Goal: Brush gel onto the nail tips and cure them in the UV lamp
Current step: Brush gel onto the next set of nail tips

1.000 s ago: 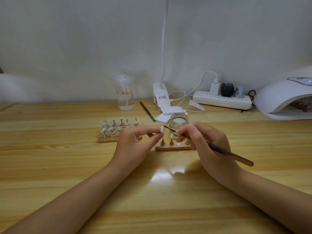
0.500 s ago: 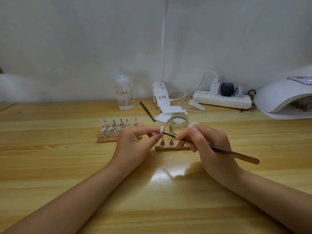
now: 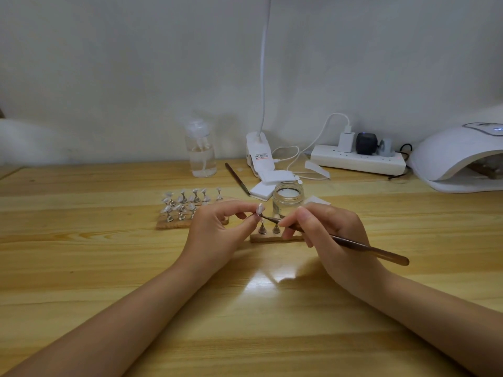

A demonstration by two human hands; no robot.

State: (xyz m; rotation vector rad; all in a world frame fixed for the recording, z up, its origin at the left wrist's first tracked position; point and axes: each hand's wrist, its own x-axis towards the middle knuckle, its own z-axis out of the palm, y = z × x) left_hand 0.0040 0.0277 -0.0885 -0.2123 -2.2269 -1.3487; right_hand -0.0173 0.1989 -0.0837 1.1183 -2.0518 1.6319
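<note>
Since the earlier frames the right hand [image 3: 330, 235] has slid its brush [image 3: 353, 244] toward the left hand [image 3: 217, 232], so the bristle end now touches the nail tip [image 3: 260, 208] where before it stood a little apart; the brush's handle end has dropped lower and farther right. Left hand and tip have kept their place.

Thumb and forefinger of the left hand pinch the small stand under the nail tip, holding it up above the middle of the table [image 3: 81, 268], the other fingers curled in. Fingers of the right hand are curled round the brush near its front, pen-fashion, with the handle running back to the right over the hand.

Just behind the hands a short wooden strip [image 3: 272, 238] carries two bare metal pegs. A glass jar [image 3: 288, 198], lid off, stands just behind that strip. Left of it a wider wooden base [image 3: 174, 223] holds two rows of nail tips on pegs, its right end hidden by the left hand. A second brush [image 3: 236, 178] lies behind, near white pads [image 3: 265, 190].

Along the back edge stand a clear pump bottle [image 3: 201, 153], a white clip lamp base [image 3: 260, 156] and a power strip [image 3: 356, 160] with plugs. The UV lamp [image 3: 457, 156] sits at the back right corner, well apart from the hands.
</note>
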